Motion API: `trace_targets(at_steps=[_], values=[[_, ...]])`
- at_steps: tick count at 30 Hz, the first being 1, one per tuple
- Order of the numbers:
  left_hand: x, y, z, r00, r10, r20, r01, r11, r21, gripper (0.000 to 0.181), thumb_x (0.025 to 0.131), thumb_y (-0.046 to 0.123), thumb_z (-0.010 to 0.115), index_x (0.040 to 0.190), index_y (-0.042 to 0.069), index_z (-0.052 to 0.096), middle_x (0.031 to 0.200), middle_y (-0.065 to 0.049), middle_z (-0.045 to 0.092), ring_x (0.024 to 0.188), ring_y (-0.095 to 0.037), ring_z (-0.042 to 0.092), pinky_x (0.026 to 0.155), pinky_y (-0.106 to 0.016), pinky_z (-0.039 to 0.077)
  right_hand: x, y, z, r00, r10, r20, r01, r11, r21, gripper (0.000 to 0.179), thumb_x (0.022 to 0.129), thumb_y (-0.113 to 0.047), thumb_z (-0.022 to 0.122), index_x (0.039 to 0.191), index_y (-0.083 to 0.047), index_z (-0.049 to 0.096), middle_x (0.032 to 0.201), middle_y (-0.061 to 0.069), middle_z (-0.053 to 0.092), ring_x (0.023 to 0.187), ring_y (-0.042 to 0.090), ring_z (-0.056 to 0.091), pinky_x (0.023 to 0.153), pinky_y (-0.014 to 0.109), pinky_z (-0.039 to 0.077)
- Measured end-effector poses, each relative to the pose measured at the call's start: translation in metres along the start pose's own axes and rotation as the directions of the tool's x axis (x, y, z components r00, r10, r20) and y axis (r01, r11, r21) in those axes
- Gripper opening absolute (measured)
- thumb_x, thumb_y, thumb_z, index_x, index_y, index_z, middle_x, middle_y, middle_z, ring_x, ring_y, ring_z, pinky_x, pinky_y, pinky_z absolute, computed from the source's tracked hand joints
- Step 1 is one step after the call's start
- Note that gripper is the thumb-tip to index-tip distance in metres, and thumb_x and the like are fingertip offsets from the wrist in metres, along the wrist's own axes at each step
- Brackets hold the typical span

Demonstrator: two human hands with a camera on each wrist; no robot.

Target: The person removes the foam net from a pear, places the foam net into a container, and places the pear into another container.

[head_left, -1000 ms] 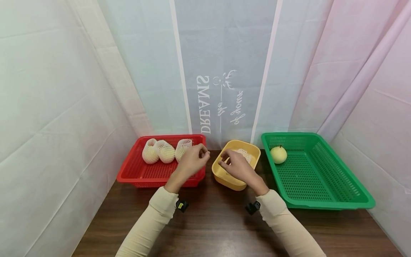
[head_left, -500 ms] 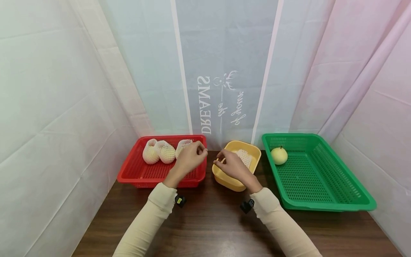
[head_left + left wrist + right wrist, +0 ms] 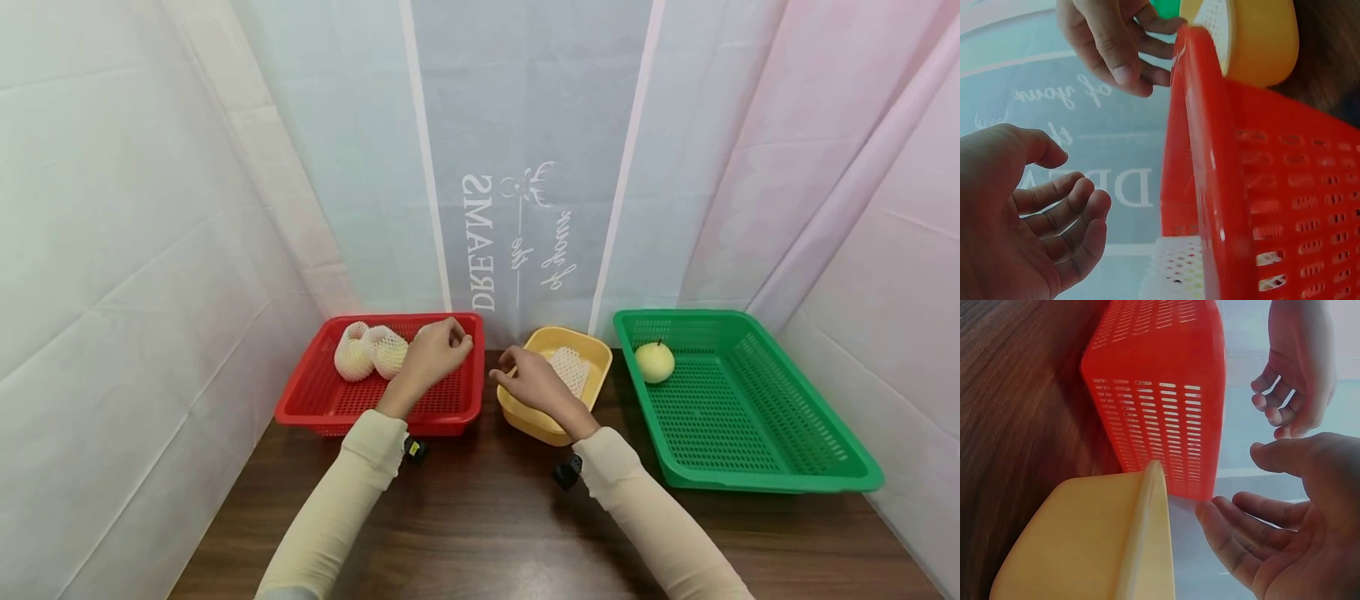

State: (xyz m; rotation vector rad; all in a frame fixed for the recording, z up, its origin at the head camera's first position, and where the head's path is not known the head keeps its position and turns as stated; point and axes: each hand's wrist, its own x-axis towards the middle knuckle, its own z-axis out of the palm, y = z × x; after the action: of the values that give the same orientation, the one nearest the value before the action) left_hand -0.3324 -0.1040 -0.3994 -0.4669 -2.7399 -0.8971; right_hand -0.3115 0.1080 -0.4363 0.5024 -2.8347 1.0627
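Pale curtains (image 3: 517, 117) behind dark tabletop (image 3: 487, 533)

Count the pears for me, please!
3 clearly: a netted pear and its netted neighbour in the red basket, plus a bare pear in the green basket. Another may be hidden behind the left hand.

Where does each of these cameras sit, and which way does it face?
Head: on the head, facing forward and down at the red basket, yellow tub and green basket; left hand, right hand and sleeves show.
Left wrist: on that wrist, facing the lettered curtain past the red basket's rim; both hands show.
Right wrist: on that wrist, facing the yellow tub and red basket's walls; both hands show.
Both wrist views share the red basket, yellow tub and hands.
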Motion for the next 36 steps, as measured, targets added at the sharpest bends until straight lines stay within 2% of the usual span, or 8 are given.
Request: trace_targets(at_steps=[6, 14, 25, 30, 36], values=[[0.008, -0.005, -0.001, 0.999, -0.043, 0.025, 0.043, 0.999, -0.013, 0.021, 0.103, 0.031, 0.061, 0.108, 0.012, 0.070, 0.090, -0.003, 0.069, 0.076, -0.017, 0.062, 0.069, -0.032, 0.053, 0.005, 0.000, 0.005, 1.000, 0.021, 0.012, -0.021, 1.000, 0.016, 0.040, 0.100, -0.030, 0.073, 0.124, 0.001, 0.068, 0.108, 0.011, 0.076, 0.096, 0.024, 0.072, 0.086, 0.042, 0.061], [0.017, -0.006, -0.003, 0.999, -0.032, 0.029, 0.033, 0.999, -0.019, 0.019, 0.101, 0.026, 0.063, 0.107, 0.009, 0.069, 0.091, -0.007, 0.068, 0.075, -0.020, 0.061, 0.067, -0.032, 0.053, 0.009, -0.004, 0.011, 0.999, 0.040, 0.022, -0.040, 0.999, 0.015, 0.041, 0.101, -0.034, 0.072, 0.125, 0.000, 0.066, 0.105, 0.011, 0.075, 0.092, 0.023, 0.071, 0.083, 0.041, 0.061], [0.026, -0.017, -0.002, 1.000, -0.012, 0.006, 0.012, 0.999, 0.043, 0.025, 0.099, 0.023, 0.063, 0.110, 0.002, 0.068, 0.109, -0.016, 0.066, 0.094, -0.029, 0.061, 0.084, -0.045, 0.055, 0.015, -0.005, 0.016, 0.997, 0.079, 0.021, -0.079, 0.997, 0.000, 0.045, 0.103, -0.040, 0.069, 0.126, -0.002, 0.065, 0.108, 0.012, 0.075, 0.094, 0.024, 0.071, 0.085, 0.042, 0.061], [0.030, -0.023, 0.000, 1.000, -0.007, -0.025, 0.009, 0.998, 0.064, 0.030, 0.097, 0.023, 0.063, 0.112, -0.001, 0.070, 0.117, -0.020, 0.066, 0.111, -0.040, 0.060, 0.097, -0.052, 0.052, 0.017, -0.004, 0.017, 0.998, 0.068, 0.019, -0.068, 0.998, 0.013, 0.042, 0.103, -0.038, 0.069, 0.124, -0.002, 0.065, 0.106, 0.011, 0.075, 0.092, 0.023, 0.071, 0.082, 0.040, 0.061], [0.035, -0.028, 0.002, 0.999, -0.050, -0.014, 0.051, 0.994, 0.093, 0.033, 0.098, 0.027, 0.063, 0.118, 0.001, 0.068, 0.128, -0.022, 0.064, 0.123, -0.044, 0.054, 0.104, -0.058, 0.047, 0.020, -0.004, 0.019, 0.998, 0.057, -0.002, -0.056, 0.998, 0.042, 0.036, 0.102, -0.037, 0.069, 0.117, -0.004, 0.067, 0.099, 0.008, 0.074, 0.085, 0.020, 0.068, 0.075, 0.036, 0.058]])
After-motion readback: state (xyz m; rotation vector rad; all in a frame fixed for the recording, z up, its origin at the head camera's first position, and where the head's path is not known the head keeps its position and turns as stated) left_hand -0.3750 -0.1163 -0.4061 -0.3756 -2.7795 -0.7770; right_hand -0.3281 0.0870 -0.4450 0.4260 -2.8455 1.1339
